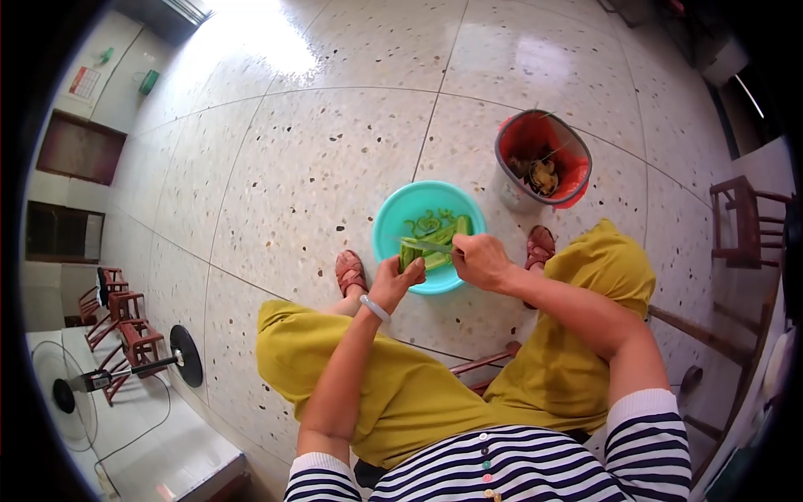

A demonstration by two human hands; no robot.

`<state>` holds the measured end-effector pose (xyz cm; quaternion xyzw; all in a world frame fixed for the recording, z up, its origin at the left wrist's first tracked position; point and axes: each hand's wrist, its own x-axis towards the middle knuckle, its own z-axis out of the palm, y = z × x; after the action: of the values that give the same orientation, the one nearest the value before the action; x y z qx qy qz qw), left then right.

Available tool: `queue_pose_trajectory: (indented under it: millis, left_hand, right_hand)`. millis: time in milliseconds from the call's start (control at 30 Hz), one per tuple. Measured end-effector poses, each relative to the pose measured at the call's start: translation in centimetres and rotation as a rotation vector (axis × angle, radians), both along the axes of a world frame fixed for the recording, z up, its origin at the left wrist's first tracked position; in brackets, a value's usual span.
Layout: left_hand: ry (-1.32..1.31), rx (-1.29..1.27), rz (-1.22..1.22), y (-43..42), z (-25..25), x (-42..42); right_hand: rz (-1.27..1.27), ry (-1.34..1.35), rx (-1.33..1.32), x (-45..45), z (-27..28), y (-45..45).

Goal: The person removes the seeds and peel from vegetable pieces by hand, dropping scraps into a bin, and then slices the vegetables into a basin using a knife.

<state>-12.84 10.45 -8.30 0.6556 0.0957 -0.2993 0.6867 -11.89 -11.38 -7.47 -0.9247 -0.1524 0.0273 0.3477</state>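
Note:
A turquoise basin [387, 219] stands on the floor between the feet, with green vegetable pieces [462, 224] and curled green strips [428, 222] in it. Over its near left part, my left hand [396, 280] is closed round a green vegetable piece [408, 253]. My right hand [481, 261], at the basin's right side, is closed on the handle end of a knife [431, 245]; the fingers hide the handle. The blade points left and meets the vegetable piece by my left hand.
A bin [516, 196] with a red liner and scraps stands right of the basin. A fan [63, 395] and small wooden stools [138, 339] are at the left. A wooden chair [736, 219] stands at the right edge.

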Motion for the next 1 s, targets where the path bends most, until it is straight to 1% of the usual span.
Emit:
queue_pose_trajectory:
  millis: [67, 167, 267, 367, 467, 533, 567, 600, 667, 767, 867, 1000]
  left_hand:
    - [0.004, -0.049, 0.027, 0.0, -0.2, 0.0]
    - [0.063, -0.044, -0.013, 0.3, -0.5, 0.1]
    - [0.126, -0.168, 0.079, -0.2, 1.6, -0.3]
    - [0.154, -0.189, 0.031, 0.5, 0.4, -0.2]
    - [0.088, -0.223, -0.050, 1.0, -0.7, -0.3]
    - [-0.141, -0.022, -0.192, 0.9, -1.5, -0.2]
    - [-0.143, -0.030, -0.181, 1.0, -1.9, -0.2]
    - [-0.145, -0.039, -0.171, 0.7, -1.2, -0.1]
    - [0.076, -0.273, 0.013, 0.3, 0.2, 0.0]
    - [-0.035, -0.166, 0.036, -0.2, -0.5, -0.1]
    - [-0.156, -0.066, 0.023, -0.5, -0.1, -0.2]
    - [-0.194, -0.005, 0.008, -0.5, 0.0, -0.2]
  right_hand:
    - [0.026, -0.051, 0.046, -0.1, 0.9, 0.4]
    - [0.061, -0.106, 0.080, -0.4, 1.7, 0.8]
    - [0.073, -0.131, 0.081, -0.7, 1.7, 0.9]
    - [0.077, -0.143, 0.077, -0.7, 1.3, 0.8]
    - [0.081, -0.145, 0.065, -0.7, 1.2, 0.9]
    - [0.079, -0.142, 0.054, -0.7, 1.4, 0.9]
    - [0.077, -0.140, 0.049, -0.7, 1.4, 0.9]
    - [0.075, -0.138, 0.044, -0.7, 1.5, 1.0]
    - [0.077, -0.142, 0.054, -0.7, 1.4, 1.0]
    - [0.089, -0.129, 0.054, -0.7, 1.3, 1.0]
    - [0.092, -0.133, 0.065, -0.7, 1.3, 1.1]
    - [0.101, -0.107, 0.051, -0.7, 1.3, 1.1]
